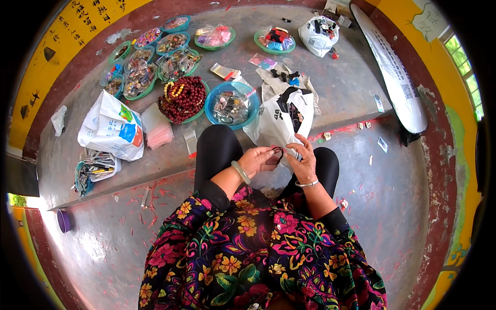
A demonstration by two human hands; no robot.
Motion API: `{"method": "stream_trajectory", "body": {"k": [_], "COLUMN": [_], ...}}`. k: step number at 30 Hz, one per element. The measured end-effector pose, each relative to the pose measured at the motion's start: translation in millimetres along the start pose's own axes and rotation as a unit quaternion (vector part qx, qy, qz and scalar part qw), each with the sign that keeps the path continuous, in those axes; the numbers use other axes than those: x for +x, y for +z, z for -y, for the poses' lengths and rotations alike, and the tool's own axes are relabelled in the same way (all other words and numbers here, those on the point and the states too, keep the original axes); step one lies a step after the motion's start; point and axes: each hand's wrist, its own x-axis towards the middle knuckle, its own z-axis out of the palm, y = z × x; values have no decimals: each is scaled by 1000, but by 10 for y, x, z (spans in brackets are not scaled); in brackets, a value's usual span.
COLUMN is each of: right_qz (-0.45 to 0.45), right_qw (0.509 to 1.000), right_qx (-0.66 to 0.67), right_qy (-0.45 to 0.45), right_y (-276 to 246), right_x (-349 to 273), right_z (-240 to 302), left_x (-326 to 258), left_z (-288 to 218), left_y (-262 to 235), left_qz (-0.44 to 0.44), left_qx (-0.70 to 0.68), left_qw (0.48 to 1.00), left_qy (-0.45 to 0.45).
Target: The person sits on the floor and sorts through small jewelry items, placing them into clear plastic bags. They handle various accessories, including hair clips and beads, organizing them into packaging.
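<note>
Dark and thin, a small loop (278, 153) sits pinched between our fingertips over our knees; whether it is a band or a ring we cannot tell. Our left hand (256, 160) has its fingers closed on the loop's near side, and our right hand (303, 161) grips the far side with thumb and forefinger while the other fingers spread loose. Just past the hands, at twelve o'clock, a white bag (284, 120) stands open on the step (346, 88), with more dark pieces showing inside, so we judge plenty remains to handle. At eleven o'clock a blue bowl (231, 105) holds small packets, and beside it a green bowl (182, 99) is heaped with red beads. Farther out, from ten to twelve o'clock, we count about nine more green bowls of mixed trinkets. Another white bag (319, 34) sits at one o'clock, and a printed bag (112, 126) at nine.
</note>
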Motion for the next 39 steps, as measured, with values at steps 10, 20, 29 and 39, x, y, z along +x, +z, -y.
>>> {"method": "stream_trajectory", "body": {"k": [10,20,29,39], "right_qz": [15,30,119,226], "right_qw": [997,987,982,961], "right_qx": [-45,-109,-120,-149], "right_qy": [-53,-117,-85,-51], "right_y": [62,42,50,71], "right_x": [-35,-7,25,90], "right_z": [-16,26,-56,-51], "left_x": [1,-38,-47,-34], "left_z": [12,-23,-55,-5], "left_y": [-31,14,42,-5], "left_qz": [5,4,20,18], "left_qx": [35,40,66,67], "left_qw": [999,999,998,998], "left_qy": [-7,-6,-7,-4]}}
